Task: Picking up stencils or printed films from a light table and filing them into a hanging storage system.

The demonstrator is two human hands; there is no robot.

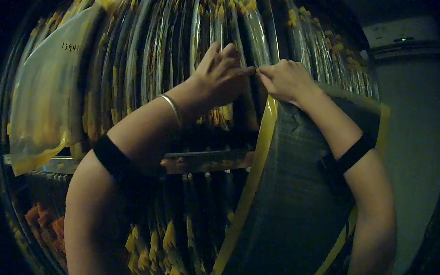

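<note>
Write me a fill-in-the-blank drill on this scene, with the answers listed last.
1. The silvery bangle is on the person's ____ arm.
2. The dark panel has ____ edging.
3. The right hand is by the panel's ____ end.
4. The armband on the right forearm is ____ in colour.

Missing words: left; yellow; upper; black.

Dim rm, low light. Rack (218,159), 2 tiers, fills most of bg. Upper R: pale unit (379,38) w/ sm. green light (403,40); below, pale surface (416,134), wall or cabinet unclear.
</note>
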